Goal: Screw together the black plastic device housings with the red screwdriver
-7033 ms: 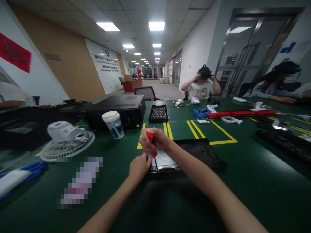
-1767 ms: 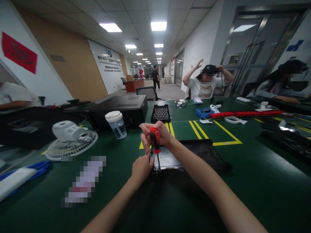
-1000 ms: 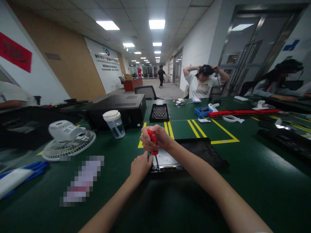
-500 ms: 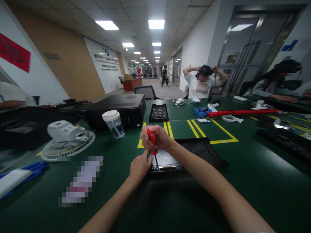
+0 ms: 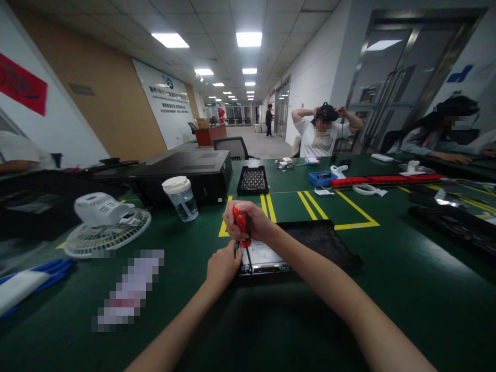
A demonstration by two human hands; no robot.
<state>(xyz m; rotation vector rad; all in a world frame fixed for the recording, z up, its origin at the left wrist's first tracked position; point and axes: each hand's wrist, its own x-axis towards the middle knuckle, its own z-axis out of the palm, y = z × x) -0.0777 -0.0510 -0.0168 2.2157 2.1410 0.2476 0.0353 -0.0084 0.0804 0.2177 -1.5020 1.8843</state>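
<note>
My right hand [image 5: 250,221] is wrapped round the red handle of a screwdriver [image 5: 242,223], which stands upright with its tip down on the near left corner of a silver hard drive [image 5: 263,257]. The drive lies in a flat black tray [image 5: 321,243] on the green table [image 5: 271,320]. My left hand [image 5: 223,265] is closed at the drive's left edge, fingers pinched near the screwdriver shaft; what they grip is hidden.
A white desk fan [image 5: 104,225] lies at the left, a lidded plastic cup [image 5: 181,198] and a black computer case [image 5: 186,175] behind it. A black screw tray [image 5: 252,181], blue bin [image 5: 322,178] and red bars [image 5: 387,181] sit farther back. Other people sit at the far side.
My hands and the screwdriver have stayed almost in place, the handle only shifting slightly. The person across the table lowered raised arms to their head. A walker moves in the corridor.
</note>
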